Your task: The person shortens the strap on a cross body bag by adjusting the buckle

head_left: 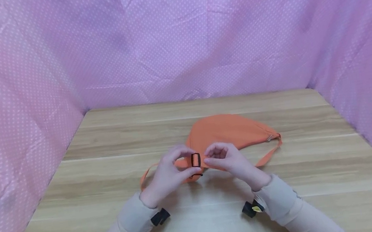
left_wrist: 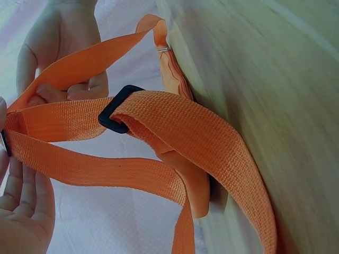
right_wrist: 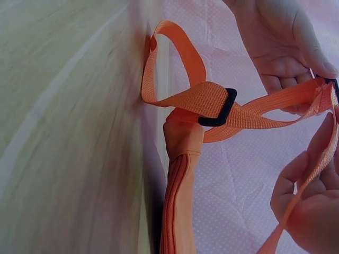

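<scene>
An orange sling bag (head_left: 229, 130) lies on the table with its zip along one edge. My left hand (head_left: 165, 174) pinches a black strap slider (head_left: 196, 160) between thumb and fingers, with the orange strap (left_wrist: 63, 119) threaded through it. Close on its right, my right hand (head_left: 228, 161) has its fingers curled, thumb and fingertips brought together at the strap beside the slider. A second black buckle (right_wrist: 220, 108) sits lower on the strap, with a loop passing through it, apart from both hands. In the right wrist view the right fingertips are partly hidden behind the strap.
The wooden table (head_left: 105, 141) spreads around the bag. Pink dotted cloth (head_left: 176, 39) hangs along the back and both sides. A strap loop (head_left: 143, 179) lies left of the left hand, and another stretch (head_left: 269, 156) runs from the bag's right end.
</scene>
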Tool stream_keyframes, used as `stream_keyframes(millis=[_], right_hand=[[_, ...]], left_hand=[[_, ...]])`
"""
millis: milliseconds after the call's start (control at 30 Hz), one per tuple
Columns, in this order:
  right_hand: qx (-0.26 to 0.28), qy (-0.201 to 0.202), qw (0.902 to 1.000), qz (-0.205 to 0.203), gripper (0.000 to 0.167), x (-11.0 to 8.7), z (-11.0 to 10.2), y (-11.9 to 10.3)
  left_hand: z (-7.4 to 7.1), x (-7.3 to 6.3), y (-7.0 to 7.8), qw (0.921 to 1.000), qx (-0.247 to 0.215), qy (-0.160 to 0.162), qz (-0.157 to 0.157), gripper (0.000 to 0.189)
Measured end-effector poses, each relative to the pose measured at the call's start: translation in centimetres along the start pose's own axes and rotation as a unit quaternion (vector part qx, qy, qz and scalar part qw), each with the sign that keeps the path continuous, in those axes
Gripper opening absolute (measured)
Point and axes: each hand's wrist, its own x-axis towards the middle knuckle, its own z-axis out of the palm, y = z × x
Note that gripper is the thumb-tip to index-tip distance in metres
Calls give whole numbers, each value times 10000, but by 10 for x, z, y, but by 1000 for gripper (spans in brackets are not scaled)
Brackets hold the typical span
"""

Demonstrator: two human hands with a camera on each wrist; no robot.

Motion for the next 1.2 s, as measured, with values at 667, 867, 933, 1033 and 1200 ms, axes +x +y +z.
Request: stream_keyframes(millis=[667,867,933,1033,1200], right_hand=[[344,146,9991,-178,33,6,5,-6],[393,192,9988,-211,37,7,5,-7],[369,150,9989,-227,40,7,5,-7],[-15,75,9997,-252,40,5,1,-7],[-695,-82,9965,-453,27,0,-14,-6]], left_hand=[[5,5,-2,9996,-31,152,226,36],[5,6,-4,9984,77,136,541,33],[5,5,-4,9981,107,150,588,33],[3,4,-2,9987,99,159,472,31],[0,2,-1,9998,84,180,-64,31]])
